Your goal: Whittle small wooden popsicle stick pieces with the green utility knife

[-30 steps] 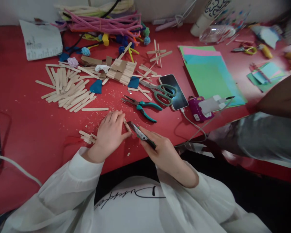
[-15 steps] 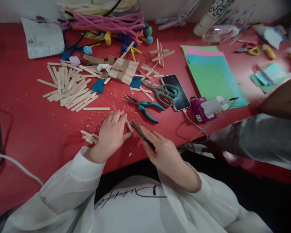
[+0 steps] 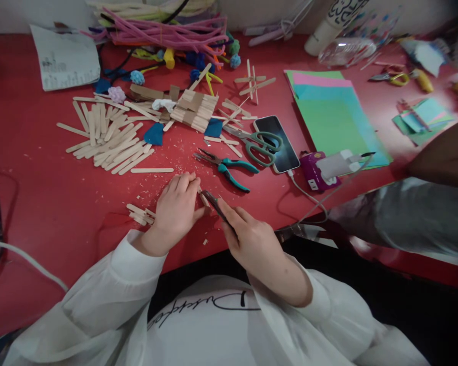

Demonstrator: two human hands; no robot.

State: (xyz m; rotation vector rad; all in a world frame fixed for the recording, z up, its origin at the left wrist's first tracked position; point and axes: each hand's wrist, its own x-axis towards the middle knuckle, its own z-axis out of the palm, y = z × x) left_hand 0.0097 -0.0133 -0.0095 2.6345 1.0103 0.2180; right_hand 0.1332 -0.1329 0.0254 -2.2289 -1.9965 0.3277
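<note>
My left hand (image 3: 177, 208) is closed over a wooden craft stick (image 3: 203, 197), pressing it to the red table; the hand hides most of the stick. In my right hand (image 3: 254, 239) is a dark, slim utility knife (image 3: 217, 207), gripped with the index finger along its back. The knife's tip touches or nearly touches the stick beside my left thumb. Beside my left wrist lie several short cut stick pieces (image 3: 140, 214). Pale wood shavings (image 3: 181, 165) are scattered beyond my hands.
Teal-handled pliers (image 3: 229, 168), green-handled scissors (image 3: 263, 147) and a charging phone (image 3: 277, 144) lie beyond my hands. A pile of craft sticks (image 3: 110, 137) spreads to the left. Coloured paper (image 3: 336, 117) and a purple box (image 3: 316, 173) are right; another person's arm (image 3: 442, 152) rests at the right edge.
My right hand has shifted slightly left, bringing the knife closer to and against the stick, and the knife has turned more edge-on. My left hand stays in place.
</note>
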